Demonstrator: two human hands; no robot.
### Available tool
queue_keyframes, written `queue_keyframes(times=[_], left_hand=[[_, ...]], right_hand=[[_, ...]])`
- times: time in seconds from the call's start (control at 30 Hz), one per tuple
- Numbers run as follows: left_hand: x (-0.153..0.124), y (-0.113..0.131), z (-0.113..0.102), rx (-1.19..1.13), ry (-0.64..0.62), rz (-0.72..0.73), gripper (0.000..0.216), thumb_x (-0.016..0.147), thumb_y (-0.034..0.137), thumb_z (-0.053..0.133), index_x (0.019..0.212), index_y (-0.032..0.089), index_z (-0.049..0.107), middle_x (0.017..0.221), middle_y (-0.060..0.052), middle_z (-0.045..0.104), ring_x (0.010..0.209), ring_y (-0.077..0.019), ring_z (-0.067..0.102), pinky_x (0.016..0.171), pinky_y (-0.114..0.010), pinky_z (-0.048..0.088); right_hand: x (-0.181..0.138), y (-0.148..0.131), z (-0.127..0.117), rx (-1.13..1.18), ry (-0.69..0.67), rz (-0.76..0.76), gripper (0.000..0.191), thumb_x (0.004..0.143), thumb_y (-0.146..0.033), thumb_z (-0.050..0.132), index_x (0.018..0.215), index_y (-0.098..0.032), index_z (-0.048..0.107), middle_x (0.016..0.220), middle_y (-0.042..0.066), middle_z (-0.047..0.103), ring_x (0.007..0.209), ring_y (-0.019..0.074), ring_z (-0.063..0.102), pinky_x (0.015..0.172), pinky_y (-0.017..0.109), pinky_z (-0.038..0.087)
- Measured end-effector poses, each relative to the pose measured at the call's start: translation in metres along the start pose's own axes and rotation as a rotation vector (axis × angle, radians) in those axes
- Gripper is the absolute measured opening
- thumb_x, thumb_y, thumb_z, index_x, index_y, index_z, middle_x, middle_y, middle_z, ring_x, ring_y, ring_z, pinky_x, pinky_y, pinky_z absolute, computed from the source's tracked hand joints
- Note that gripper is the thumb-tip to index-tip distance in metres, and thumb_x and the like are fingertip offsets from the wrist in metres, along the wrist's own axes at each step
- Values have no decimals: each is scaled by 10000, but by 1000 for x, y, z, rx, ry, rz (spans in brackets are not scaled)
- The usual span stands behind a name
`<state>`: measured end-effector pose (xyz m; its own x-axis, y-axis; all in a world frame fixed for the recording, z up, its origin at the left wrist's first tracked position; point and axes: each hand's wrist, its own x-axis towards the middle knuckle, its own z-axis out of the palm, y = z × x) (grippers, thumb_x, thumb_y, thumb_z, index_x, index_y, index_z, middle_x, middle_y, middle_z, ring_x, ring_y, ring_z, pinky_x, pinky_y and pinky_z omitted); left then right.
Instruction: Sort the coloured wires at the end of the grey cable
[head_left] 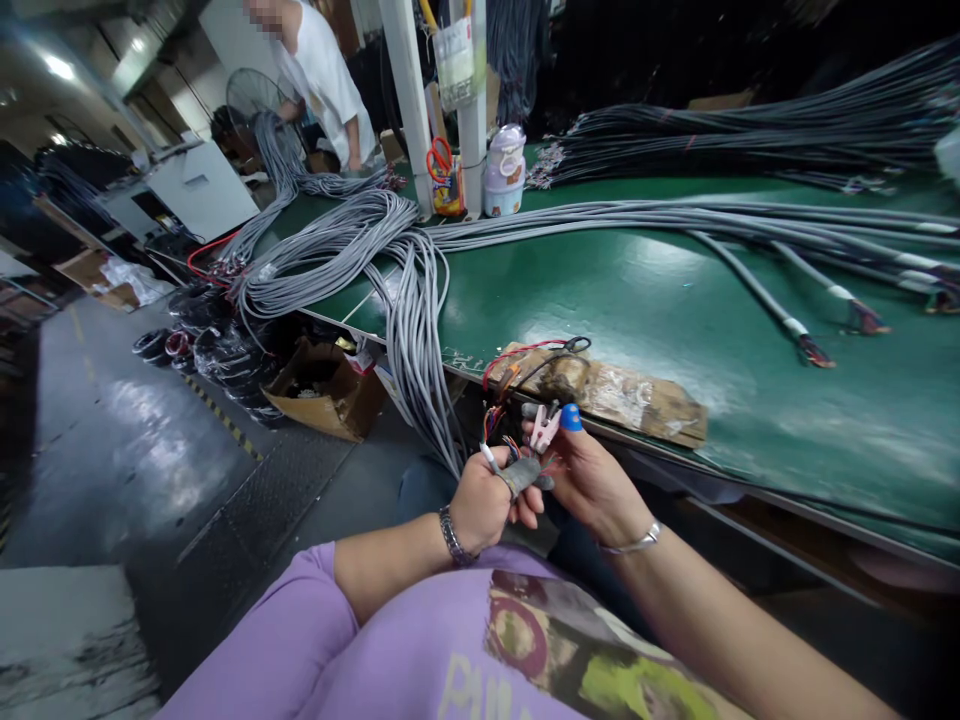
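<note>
My left hand (pixel 484 502) is closed around the end of a grey cable (pixel 489 457), with thin coloured wires (pixel 513 446) fanning out of it. Grey covers wrap some of its fingers. Close beside it, my right hand (pixel 592 484) pinches a small pink clip-like tool (pixel 545 428) near the wires. A blue cover (pixel 571 417) sits on its thumb. Fingers partly hide the wire tips and the tool's jaws. Just beyond both hands, a worn wooden board (pixel 637 398) lies along the bench edge, with red and black leads at its left end.
Grey cable bundles (pixel 337 245) lie across the green bench (pixel 570 300) and hang over its front edge. Dark cables (pixel 720 135) are piled at the back. A lilac cup (pixel 505 172) stands by a white post (pixel 409 100). Another person (pixel 326 75) handles cables at far left. A cardboard box (pixel 319 395) sits below.
</note>
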<state>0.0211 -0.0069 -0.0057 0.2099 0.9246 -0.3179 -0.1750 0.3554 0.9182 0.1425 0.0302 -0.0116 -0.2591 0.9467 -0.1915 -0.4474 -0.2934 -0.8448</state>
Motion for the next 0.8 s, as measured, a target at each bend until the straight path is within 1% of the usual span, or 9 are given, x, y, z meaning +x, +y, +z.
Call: queue_keyframes(times=[0.1,0.2,0.3,0.4,0.47,0.6,0.67,0.73,0.8], left_hand=[[-2,-2,-3,10,-6,16,452,716,589,640,700,150,532,508,10,581,344,-72,494,325,-182,221],[-6,-7,-10,28,-39,16,461,725,601,634,725,149,542,518,9,592,352,-78,508,322,-181,238],[-9,-11,-15,64,-71,9,459,729,601,634,747,151,545,532,5,605,364,-87,525,326,-180,269],[-11,-11,-17,115,-85,2,451,724,593,640,719,156,530,537,-1,604,380,-92,537,340,-179,286],[-11,-9,-17,161,-135,-19,434,717,569,655,704,152,537,550,-8,606,397,-93,545,357,-181,300],[-9,-3,-16,261,-294,-97,412,713,522,670,623,141,543,536,-22,594,401,-89,537,376,-187,312],[-7,-3,-18,250,-293,-112,411,710,518,673,611,144,532,525,-19,589,391,-86,530,369,-185,305],[-5,-5,-19,197,-232,-97,401,708,523,674,667,148,539,535,-9,597,385,-86,533,354,-180,292],[-4,-9,-20,144,-161,-64,405,715,538,661,724,151,544,542,1,602,381,-86,538,340,-175,280]], right_hand=[[-3,2,-3,144,66,46,505,720,-729,572,756,-232,655,697,47,655,591,193,581,553,321,488],[-8,-1,-12,137,-18,128,525,703,-738,582,749,-221,663,745,52,672,621,181,588,568,304,487],[-13,-8,-21,38,-161,241,483,657,-664,696,729,-187,668,699,36,656,610,157,584,600,292,490],[-18,-16,-23,-152,-213,211,367,623,-484,814,714,-162,663,681,18,654,609,134,575,622,269,480],[-22,-20,-18,-275,-236,163,331,637,-439,815,731,-159,667,670,19,665,585,134,574,597,266,472],[-27,-23,-6,-360,-315,155,332,711,-503,734,754,-181,666,623,19,675,505,157,587,525,290,471],[-28,-20,-6,-354,-272,119,331,711,-509,732,770,-188,676,626,12,672,513,157,587,532,288,468],[-27,-15,-12,-320,-174,74,342,684,-508,756,781,-187,689,660,13,671,566,153,588,572,282,469],[-27,-8,-20,-258,-90,73,370,659,-518,774,795,-184,693,722,27,676,633,155,594,619,286,478]])
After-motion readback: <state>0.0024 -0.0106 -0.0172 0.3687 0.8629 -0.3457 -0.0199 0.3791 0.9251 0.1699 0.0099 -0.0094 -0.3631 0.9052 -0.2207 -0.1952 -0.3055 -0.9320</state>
